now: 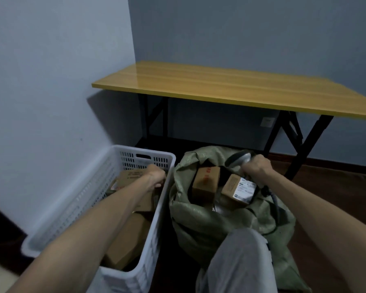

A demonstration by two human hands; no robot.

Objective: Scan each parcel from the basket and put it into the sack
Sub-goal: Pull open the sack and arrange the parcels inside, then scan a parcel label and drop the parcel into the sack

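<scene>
The biggest thing I see from here is the yellow wood-topped folding table on black legs, standing against the grey-blue wall. On the dark floor in front of it, the white perforated plastic basket sits on the left, right up against the crumpled green woven sack. A grey-trousered knee covers the sack's near side. Brown cardboard parcels lie stacked in the basket. The left hand is down at the far end, fingers curled round the edge of the top cardboard parcel. In the sack's open mouth lie a red-printed cardboard box and, just beside it, a white-labelled cardboard box. The right hand hangs over them, clenched round the grey handheld barcode scanner, whose dark cable trails across the sack.
</scene>
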